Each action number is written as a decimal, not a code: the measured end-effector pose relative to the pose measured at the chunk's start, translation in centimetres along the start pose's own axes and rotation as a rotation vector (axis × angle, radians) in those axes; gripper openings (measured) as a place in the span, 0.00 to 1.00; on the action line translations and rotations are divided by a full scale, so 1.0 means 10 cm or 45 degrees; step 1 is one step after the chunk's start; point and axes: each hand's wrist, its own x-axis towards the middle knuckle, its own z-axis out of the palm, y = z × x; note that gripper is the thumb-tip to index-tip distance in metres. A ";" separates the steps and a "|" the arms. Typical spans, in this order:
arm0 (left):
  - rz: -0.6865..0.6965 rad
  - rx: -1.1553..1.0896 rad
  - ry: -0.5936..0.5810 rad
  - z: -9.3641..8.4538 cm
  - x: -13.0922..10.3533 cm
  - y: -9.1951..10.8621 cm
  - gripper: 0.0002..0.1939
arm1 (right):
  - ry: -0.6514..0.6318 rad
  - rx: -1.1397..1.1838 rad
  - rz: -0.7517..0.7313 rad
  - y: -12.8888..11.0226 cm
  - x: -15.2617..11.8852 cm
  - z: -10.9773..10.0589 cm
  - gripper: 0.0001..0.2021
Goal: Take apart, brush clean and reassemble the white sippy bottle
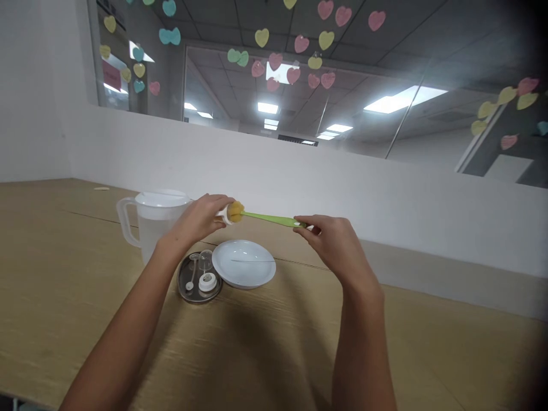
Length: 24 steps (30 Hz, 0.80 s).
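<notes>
My left hand is wrapped round a small baby bottle, whose white mouth points right; most of it is hidden by the fingers. At that mouth sits the yellow sponge head of a bottle brush. My right hand pinches the end of its green handle, held almost level. Below the hands, a white bowl stands on the table beside a round metal tray. On the tray lie a white collar ring, a clear cap and a straw piece.
A lidded plastic pitcher stands left, partly behind my left forearm. The wooden table runs back to a white wall below a window with heart-shaped notes. A small flat strip lies at the far left.
</notes>
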 end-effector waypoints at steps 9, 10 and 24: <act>0.112 0.067 0.083 -0.10 0.00 0.10 0.20 | -0.012 -0.036 -0.024 0.05 -0.02 -0.03 0.09; 0.116 0.066 0.076 -0.10 0.00 0.11 0.20 | -0.016 -0.033 -0.022 0.06 -0.03 -0.04 0.09; 0.142 0.038 0.042 -0.14 -0.01 0.10 0.20 | 0.001 0.047 -0.141 0.09 -0.05 -0.09 0.12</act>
